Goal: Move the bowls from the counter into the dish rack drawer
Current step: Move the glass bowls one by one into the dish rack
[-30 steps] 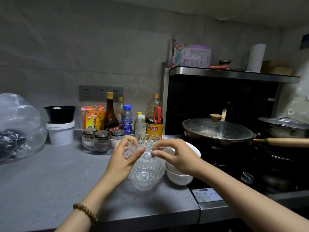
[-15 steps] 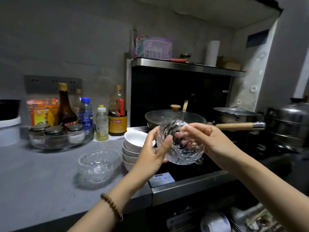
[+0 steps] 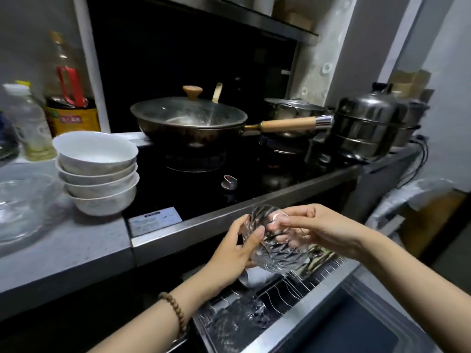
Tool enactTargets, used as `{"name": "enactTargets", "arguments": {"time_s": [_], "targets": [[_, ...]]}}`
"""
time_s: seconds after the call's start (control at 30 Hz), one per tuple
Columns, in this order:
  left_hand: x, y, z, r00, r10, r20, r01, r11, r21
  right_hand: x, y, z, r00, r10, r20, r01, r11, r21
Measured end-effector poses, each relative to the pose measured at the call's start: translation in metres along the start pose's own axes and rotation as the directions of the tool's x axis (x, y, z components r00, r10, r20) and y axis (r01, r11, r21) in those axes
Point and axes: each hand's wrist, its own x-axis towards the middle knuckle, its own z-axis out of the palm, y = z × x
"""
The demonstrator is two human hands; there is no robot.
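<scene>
1. Both hands grip one small cut-glass bowl (image 3: pixel 276 240), tilted on its side, held in the air above the open dish rack drawer (image 3: pixel 300 289) below the stove edge.
2. Left hand (image 3: pixel 234 250): thumb and fingers closed on the bowl's left wall; a brown beaded bracelet (image 3: pixel 174 312) sits on the wrist.
3. Right hand (image 3: pixel 316 228): fingers closed over the bowl's rim from the right.
4. The drawer's wire rack holds one clear glass piece (image 3: pixel 237 319) and one white dish (image 3: pixel 257 276), partly hidden.
5. Four white ceramic bowls (image 3: pixel 98 171) stand stacked on the grey table (image 3: pixel 63 253).
6. One wide clear glass bowl (image 3: pixel 20 207) stands left of the stack, apart from it.
</scene>
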Motion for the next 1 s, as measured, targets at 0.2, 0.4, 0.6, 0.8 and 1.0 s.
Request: {"name": "enactTargets", "arguments": {"time_s": [0.2, 0.4, 0.6, 0.8, 1.0], "targets": [[0.029, -0.071, 0.011, 0.984, -0.172, 0.044, 0.17, 0.984, 0.047, 0.034, 0.066, -0.021, 0.974, 0.223, -0.036, -0.22, 0.973, 0.069], [0.048, -0.132, 0.017, 0.944, -0.33, 0.02, 0.324, 0.935, 0.143, 0.066, 0.123, -0.032, 0.936, 0.335, -0.106, -0.32, 0.938, 0.135], [0.048, -0.186, 0.011, 0.913, -0.406, 0.035, 0.365, 0.853, 0.372, 0.107, 0.176, -0.043, 0.867, 0.472, -0.161, -0.454, 0.88, 0.138], [0.046, -0.227, 0.004, 0.873, -0.485, 0.042, 0.398, 0.761, 0.511, 0.144, 0.212, -0.041, 0.788, 0.587, -0.185, -0.587, 0.807, 0.061], [0.047, -0.247, -0.001, 0.847, -0.523, 0.092, 0.377, 0.716, 0.588, 0.171, 0.244, -0.04, 0.706, 0.703, -0.08, -0.708, 0.705, -0.053]]}}
